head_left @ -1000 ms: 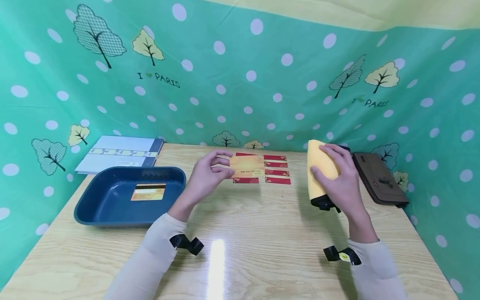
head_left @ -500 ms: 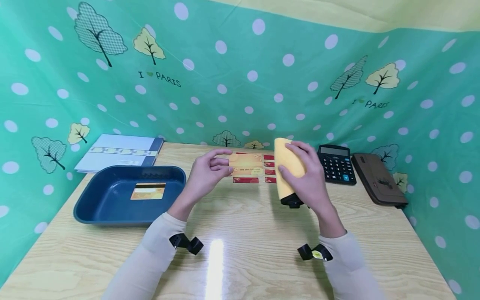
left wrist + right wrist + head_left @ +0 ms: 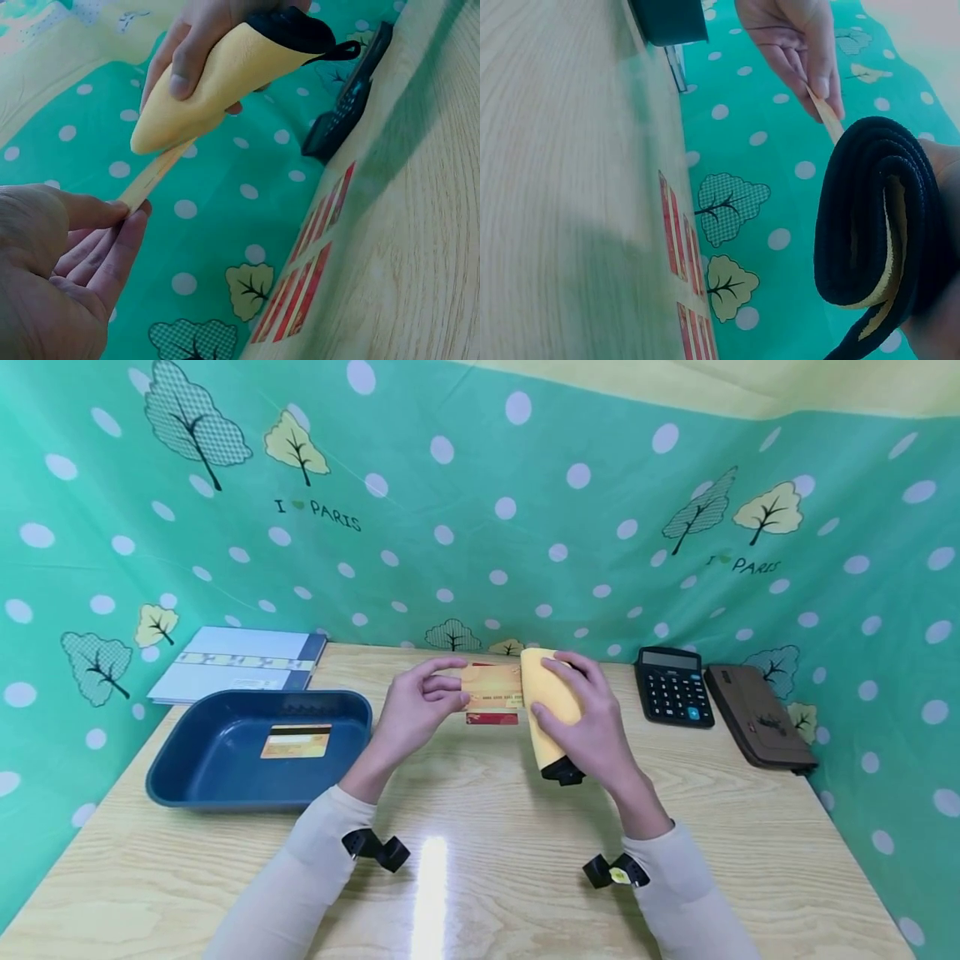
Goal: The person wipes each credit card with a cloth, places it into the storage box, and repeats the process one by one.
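My left hand [image 3: 411, 710] pinches an orange bank card [image 3: 489, 683] by its left edge, holding it up over the table. A folded yellow cloth with black edging [image 3: 547, 697] is gripped in my right hand [image 3: 600, 731]. The cloth covers the right end of the card and appears to touch it. In the left wrist view, thumb and fingers clamp the card [image 3: 156, 176], and its far end meets the cloth [image 3: 217, 86]. The right wrist view shows the rolled layers of the cloth [image 3: 870, 217] beside the card's strip [image 3: 826, 120].
Several red cards [image 3: 491, 719] lie behind the hands. A blue basin [image 3: 187, 777] at left holds another orange card [image 3: 296, 742]. Behind it lies a notebook [image 3: 232, 670]. On the right are a calculator [image 3: 675, 687] and a brown wallet [image 3: 759, 718]. A dotted curtain [image 3: 480, 552] surrounds the table.
My right hand has moved left with the yellow cloth, from in front of the calculator onto the card's right end. My left hand has kept the card nearly still.
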The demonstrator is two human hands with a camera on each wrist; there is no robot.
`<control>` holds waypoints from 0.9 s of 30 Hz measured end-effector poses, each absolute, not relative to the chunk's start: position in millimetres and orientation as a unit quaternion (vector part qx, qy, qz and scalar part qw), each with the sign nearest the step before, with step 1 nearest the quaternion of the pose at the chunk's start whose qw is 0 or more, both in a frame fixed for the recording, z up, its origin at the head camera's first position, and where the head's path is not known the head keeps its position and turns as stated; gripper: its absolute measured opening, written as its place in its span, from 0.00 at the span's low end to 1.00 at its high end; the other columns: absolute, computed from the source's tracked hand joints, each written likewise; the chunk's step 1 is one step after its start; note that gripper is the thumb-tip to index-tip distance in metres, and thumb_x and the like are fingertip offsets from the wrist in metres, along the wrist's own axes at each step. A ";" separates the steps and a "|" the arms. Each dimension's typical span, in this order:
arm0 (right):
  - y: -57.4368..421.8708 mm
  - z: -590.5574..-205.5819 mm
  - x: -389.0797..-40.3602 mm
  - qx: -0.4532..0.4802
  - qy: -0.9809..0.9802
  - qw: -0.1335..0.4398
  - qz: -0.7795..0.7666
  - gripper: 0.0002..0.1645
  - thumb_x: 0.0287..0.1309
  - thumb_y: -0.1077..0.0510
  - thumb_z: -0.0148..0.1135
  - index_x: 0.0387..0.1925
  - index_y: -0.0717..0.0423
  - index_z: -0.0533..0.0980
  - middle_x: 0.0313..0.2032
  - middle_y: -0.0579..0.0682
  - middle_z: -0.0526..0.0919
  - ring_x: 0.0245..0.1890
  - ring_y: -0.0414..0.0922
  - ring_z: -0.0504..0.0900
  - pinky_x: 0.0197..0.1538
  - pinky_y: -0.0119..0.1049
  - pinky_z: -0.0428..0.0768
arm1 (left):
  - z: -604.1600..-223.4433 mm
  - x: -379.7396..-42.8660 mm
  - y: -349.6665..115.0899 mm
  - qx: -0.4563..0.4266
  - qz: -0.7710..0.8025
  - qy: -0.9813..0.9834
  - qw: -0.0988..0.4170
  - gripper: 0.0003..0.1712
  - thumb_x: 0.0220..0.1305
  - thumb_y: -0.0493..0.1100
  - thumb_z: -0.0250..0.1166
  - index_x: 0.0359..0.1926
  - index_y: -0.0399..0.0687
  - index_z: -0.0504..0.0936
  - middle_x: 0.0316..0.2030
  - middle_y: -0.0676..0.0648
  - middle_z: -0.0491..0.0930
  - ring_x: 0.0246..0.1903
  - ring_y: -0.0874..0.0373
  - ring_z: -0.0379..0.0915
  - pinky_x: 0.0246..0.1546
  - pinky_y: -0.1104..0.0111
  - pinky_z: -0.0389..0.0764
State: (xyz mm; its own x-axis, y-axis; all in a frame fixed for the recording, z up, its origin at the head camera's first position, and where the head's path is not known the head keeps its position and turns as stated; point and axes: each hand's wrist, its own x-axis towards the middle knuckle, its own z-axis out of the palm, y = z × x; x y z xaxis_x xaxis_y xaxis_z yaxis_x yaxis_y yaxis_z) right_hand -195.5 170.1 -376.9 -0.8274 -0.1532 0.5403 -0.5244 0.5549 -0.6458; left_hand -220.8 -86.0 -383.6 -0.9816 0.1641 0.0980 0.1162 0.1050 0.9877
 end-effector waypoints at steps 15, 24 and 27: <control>155.0 -386.4 -194.2 0.239 -0.858 0.218 0.398 0.35 0.56 0.59 0.76 0.67 0.50 0.77 0.68 0.54 0.73 0.68 0.52 0.74 0.67 0.54 0.78 | -386.8 -217.0 -74.3 0.112 0.707 0.698 0.018 0.25 0.66 0.33 0.70 0.63 0.46 0.80 0.47 0.36 0.89 0.40 0.60 0.89 0.47 0.67 0.91; 145.4 -385.7 -186.2 0.244 -0.861 0.221 0.387 0.36 0.55 0.58 0.76 0.66 0.48 0.77 0.68 0.53 0.73 0.65 0.52 0.76 0.56 0.50 0.81 | -387.5 -213.3 -68.7 0.112 0.717 0.688 0.027 0.24 0.67 0.34 0.70 0.62 0.50 0.81 0.48 0.37 0.89 0.43 0.49 0.89 0.44 0.67 0.91; 142.4 -384.7 -183.9 0.246 -0.862 0.221 0.384 0.35 0.55 0.57 0.76 0.66 0.48 0.77 0.68 0.52 0.73 0.63 0.52 0.77 0.50 0.45 0.81 | -387.4 -212.2 -67.5 0.111 0.722 0.683 0.028 0.24 0.67 0.33 0.70 0.63 0.49 0.80 0.48 0.37 0.89 0.47 0.44 0.88 0.45 0.66 0.91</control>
